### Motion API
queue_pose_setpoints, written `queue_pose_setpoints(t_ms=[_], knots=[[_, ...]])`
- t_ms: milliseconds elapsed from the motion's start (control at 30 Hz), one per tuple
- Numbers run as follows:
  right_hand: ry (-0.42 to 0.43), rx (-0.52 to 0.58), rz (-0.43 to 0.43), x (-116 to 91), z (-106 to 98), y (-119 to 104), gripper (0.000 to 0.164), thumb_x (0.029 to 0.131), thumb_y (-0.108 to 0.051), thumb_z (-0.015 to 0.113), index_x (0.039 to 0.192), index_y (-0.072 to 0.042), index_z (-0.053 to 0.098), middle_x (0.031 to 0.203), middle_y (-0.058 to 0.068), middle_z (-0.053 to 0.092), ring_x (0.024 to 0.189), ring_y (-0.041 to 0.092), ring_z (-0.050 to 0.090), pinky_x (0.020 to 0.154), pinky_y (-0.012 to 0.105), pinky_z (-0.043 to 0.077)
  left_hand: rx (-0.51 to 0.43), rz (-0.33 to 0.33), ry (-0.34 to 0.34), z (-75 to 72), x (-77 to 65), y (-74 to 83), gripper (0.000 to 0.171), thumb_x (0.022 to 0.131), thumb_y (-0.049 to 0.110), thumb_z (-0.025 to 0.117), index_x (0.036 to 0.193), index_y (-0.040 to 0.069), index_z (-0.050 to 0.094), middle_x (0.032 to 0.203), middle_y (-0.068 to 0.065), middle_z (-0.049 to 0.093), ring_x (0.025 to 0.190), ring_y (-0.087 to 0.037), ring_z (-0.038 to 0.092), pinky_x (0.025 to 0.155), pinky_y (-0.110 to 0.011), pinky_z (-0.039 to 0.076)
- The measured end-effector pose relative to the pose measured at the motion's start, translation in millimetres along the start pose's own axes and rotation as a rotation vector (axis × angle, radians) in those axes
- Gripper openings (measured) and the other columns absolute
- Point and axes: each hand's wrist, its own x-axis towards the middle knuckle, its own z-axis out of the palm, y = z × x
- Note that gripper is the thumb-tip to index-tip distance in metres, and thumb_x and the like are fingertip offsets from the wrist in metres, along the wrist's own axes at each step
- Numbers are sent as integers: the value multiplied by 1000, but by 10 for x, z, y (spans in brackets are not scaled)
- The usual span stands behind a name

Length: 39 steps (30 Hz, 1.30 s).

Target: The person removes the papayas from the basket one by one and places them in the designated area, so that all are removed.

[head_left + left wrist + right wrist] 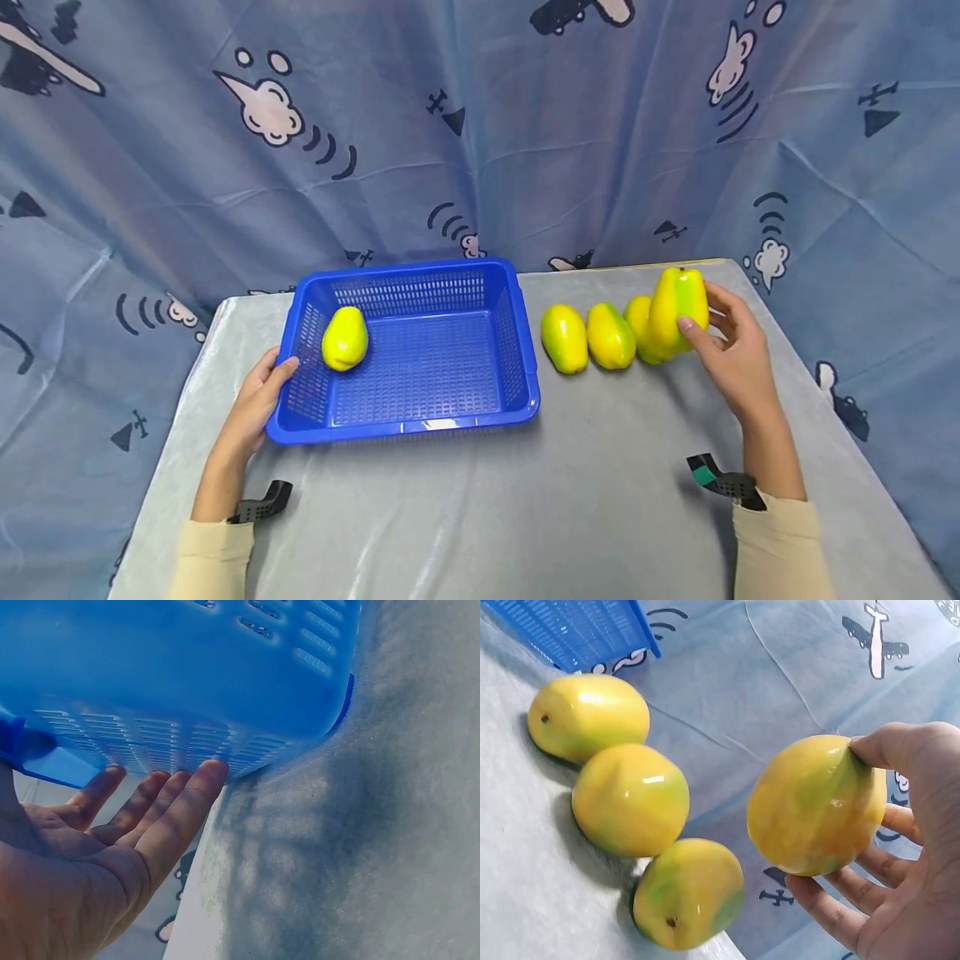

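Observation:
My right hand (738, 350) holds a yellow-green papaya (678, 308) up off the table, thumb on the near side and fingers around the far side. In the right wrist view the same papaya (817, 806) hangs apart from three others. Those three stand in a row on the table: one papaya (565, 338) nearest the basket, a middle papaya (611, 336), and a third papaya (639, 321) partly hidden behind the held one. At its left end, my left hand (255, 400) grips the blue plastic basket (427, 432), thumb over the rim and fingers against the outer wall. Inside lies one papaya (345, 339).
A grey cloth covers the table (480, 517). Behind and at both sides hangs a blue curtain (480, 125) printed with planes and clouds. The basket stands left of the papaya row, near the table's back edge.

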Motion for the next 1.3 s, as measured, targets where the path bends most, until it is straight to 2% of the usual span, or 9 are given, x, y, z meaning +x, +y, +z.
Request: queue_pose_setpoints(t_ms=[233, 500, 633, 733, 800, 900, 967, 1100, 1300], knots=[[29, -81, 56, 43, -99, 77, 63, 104, -34, 67, 162, -30, 42, 158, 8, 49, 119, -4, 49, 87, -2, 43, 12, 2, 1, 3, 17, 8, 53, 113, 36, 48, 152, 2, 38, 110, 15, 67, 95, -3, 70, 78, -24, 63], [55, -159, 82, 58, -239, 258, 65, 103, -36, 67, 163, -31, 41, 162, 15, 44, 120, -7, 47, 86, -4, 39, 3, 2, -2, 24, 27, -10, 48, 113, 36, 48, 149, 5, 41, 107, 15, 69, 93, -4, 71, 77, -25, 63], [60, -190, 104, 100, -234, 334, 69, 103, -38, 66, 165, -26, 37, 161, 17, 46, 128, 11, 53, 87, -2, 40, -12, 5, -3, 27, 30, -20, 43, 113, 36, 48, 146, 7, 43, 106, 14, 70, 91, -5, 71, 76, -26, 63], [42, -205, 125, 128, -202, 395, 71, 104, -40, 65, 165, -21, 35, 162, 18, 47, 137, 33, 53, 96, 8, 44, -15, 5, 1, 17, 25, -21, 43, 113, 36, 48, 146, 8, 43, 107, 14, 69, 92, -4, 71, 76, -25, 63], [27, -216, 147, 140, -180, 436, 72, 104, -42, 63, 166, -19, 34, 163, 19, 45, 140, 41, 50, 100, 15, 46, -10, 2, 2, 9, 20, -18, 45, 113, 36, 48, 147, 8, 42, 107, 15, 69, 92, -4, 71, 76, -25, 63], [25, -211, 167, 142, -159, 485, 71, 104, -43, 62, 165, -17, 36, 164, 18, 45, 141, 43, 50, 104, 26, 48, -5, 0, 0, 1, 16, -13, 47, 113, 37, 48, 149, 7, 41, 109, 15, 69, 93, -3, 71, 77, -25, 63], [28, -222, 182, 140, -145, 522, 70, 104, -44, 62, 164, -17, 37, 165, 16, 45, 140, 42, 50, 101, 25, 47, -4, -1, -1, -3, 15, -11, 48, 113, 37, 48, 149, 6, 40, 109, 15, 68, 94, -3, 71, 78, -25, 63], [36, -226, 198, 135, -126, 589, 70, 104, -45, 61, 163, -16, 39, 166, 16, 45, 141, 43, 49, 105, 37, 47, -10, 1, -3, -5, 12, -9, 49, 113, 37, 48, 150, 5, 40, 109, 14, 68, 94, -4, 71, 78, -25, 63], [20, -211, 236, 147, -107, 685, 72, 106, -47, 59, 164, -12, 36, 168, 19, 40, 148, 49, 44, 119, 66, 40, -3, 2, 1, -6, 5, -3, 51, 113, 36, 48, 151, 3, 39, 109, 15, 68, 94, -4, 71, 78, -25, 63]])
